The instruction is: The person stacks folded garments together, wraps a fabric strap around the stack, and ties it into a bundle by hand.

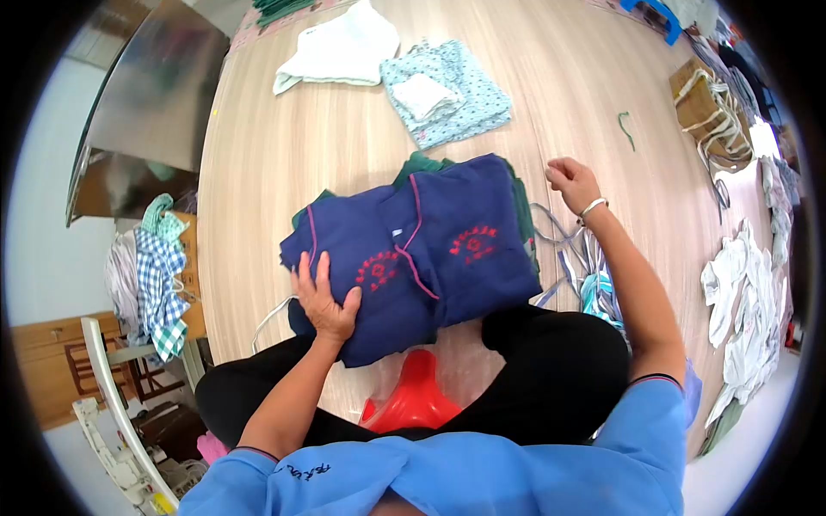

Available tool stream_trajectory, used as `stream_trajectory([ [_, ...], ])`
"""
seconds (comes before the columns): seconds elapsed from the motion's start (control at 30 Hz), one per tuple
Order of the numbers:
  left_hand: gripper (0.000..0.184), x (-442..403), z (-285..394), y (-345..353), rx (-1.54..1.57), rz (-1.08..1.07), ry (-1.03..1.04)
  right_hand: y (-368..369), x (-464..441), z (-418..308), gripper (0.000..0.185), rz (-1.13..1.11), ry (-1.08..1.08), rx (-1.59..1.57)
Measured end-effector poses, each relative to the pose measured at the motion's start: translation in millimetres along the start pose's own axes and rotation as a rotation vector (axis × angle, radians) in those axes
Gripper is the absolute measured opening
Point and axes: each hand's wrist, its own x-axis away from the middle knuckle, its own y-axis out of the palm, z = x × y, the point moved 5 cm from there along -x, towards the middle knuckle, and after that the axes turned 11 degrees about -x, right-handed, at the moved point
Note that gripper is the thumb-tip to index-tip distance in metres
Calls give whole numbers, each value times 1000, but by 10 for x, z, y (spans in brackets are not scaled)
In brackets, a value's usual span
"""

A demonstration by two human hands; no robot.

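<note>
Two folded navy garments (469, 297) with pink piping and red printed lettering lie side by side on top of green cloth (419, 165), in front of my crossed legs. My left hand (327, 303) rests on the left navy garment, its fingers spread and lying flat on the fabric. To the right of the pile, my right hand (575, 185) is held off the cloth with its fingers curled in, and nothing shows between them. A bundle of grey-blue straps and teal striped cloth (598, 292) lies below my right wrist, beside my right knee.
Light blue patterned cloth (473, 103) and a white folded cloth (340, 43) lie toward the far side. A green cord (626, 131) is on the tabletop (594, 86). A red plastic object (413, 396) sits between my legs. White garments (740, 292) are heaped at right.
</note>
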Motion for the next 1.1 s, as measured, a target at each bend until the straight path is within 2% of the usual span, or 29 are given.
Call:
stream_trajectory([
  [0.07,72,8,-13,31,12,-6,2,70,14,632,41,-3,149,233],
  [0.1,74,12,-21,41,-1,-18,2,173,69,891,41,69,171,309],
  [0.17,75,20,-48,73,6,-39,3,357,225,1082,47,81,114,439],
  [0.2,75,28,-35,84,2,-51,13,431,336,1107,47,80,128,431],
  [0.27,75,15,-33,89,43,-53,-25,532,525,1067,46,35,191,681],
  [0.3,75,4,-27,103,39,-64,-24,542,557,1225,46,28,200,678],
  [0.37,74,10,-28,99,34,-71,-35,665,661,1691,34,-275,283,757],
  [0.4,74,-2,-15,93,40,-71,-32,574,768,1648,24,-249,324,719],
  [0.5,75,1,-19,95,36,-68,-23,270,940,1670,16,-222,419,714],
  [0.57,75,-13,-2,88,44,-66,-27,122,1031,1673,13,-154,381,739],
  [0.63,75,-17,-11,85,29,-68,-19,39,1058,1509,12,-40,60,602],
  [0.67,75,-13,-14,83,29,-64,-20,41,1077,1459,11,86,-292,651],
  [0.7,74,-11,-19,88,24,-63,-19,9,1062,1330,11,88,-295,651],
  [0.77,74,-1,-26,93,23,-55,-18,-47,1007,1200,11,-143,372,-57],
  [0.8,73,3,-34,95,24,-47,-11,-25,946,1276,14,-72,267,-268],
  [0.83,73,-2,-35,93,24,-41,-3,-94,926,1025,14,-68,262,-268],
  [0.9,73,-16,-17,86,28,-40,-5,-250,899,437,16,-33,94,-148],
  [1.03,73,-21,-6,74,31,-38,-11,-51,1094,-155,19,-69,-149,-47],
  [1.1,72,-27,-3,72,22,-36,-9,0,1160,-162,18,-94,-110,-43],
])
